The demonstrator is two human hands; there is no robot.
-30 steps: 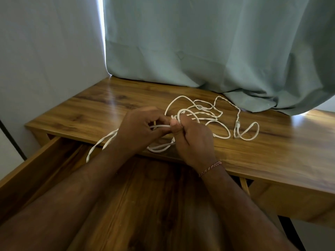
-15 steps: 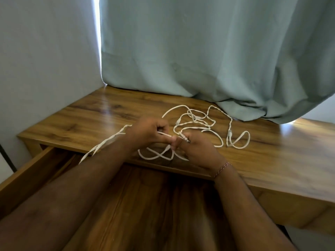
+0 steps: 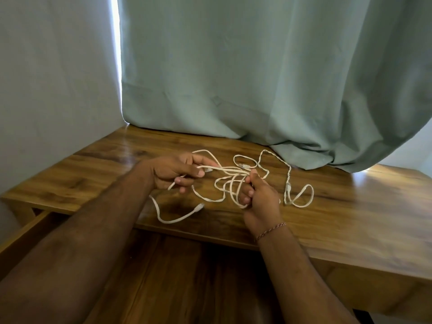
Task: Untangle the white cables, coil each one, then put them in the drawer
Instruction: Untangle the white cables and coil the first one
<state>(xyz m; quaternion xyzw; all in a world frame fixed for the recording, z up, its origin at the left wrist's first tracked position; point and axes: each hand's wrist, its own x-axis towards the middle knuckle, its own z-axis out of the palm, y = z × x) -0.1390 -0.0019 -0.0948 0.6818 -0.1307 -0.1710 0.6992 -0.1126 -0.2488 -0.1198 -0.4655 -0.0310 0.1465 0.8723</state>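
A tangle of white cables [image 3: 233, 174] lies on the wooden desk top [image 3: 350, 218], with loops trailing right toward the curtain and a loose plug end [image 3: 198, 207] near the front edge. My left hand [image 3: 177, 171] grips one cable strand near a connector and holds it stretched rightward. My right hand [image 3: 259, 202] pinches several looped strands at the middle of the tangle. The wooden drawer [image 3: 28, 235] stands pulled open below the desk edge, under my forearms; nothing shows inside it.
A pale green curtain [image 3: 257, 90] hangs behind and rests on the desk's back right. A grey wall [image 3: 53, 90] borders the desk on the left. The desk's front edge runs just above the open drawer.
My hands have drawn apart, the left moving left with a strand, stretching it out of the tangle. A plug end now lies free near the front edge. The view has shifted slightly.
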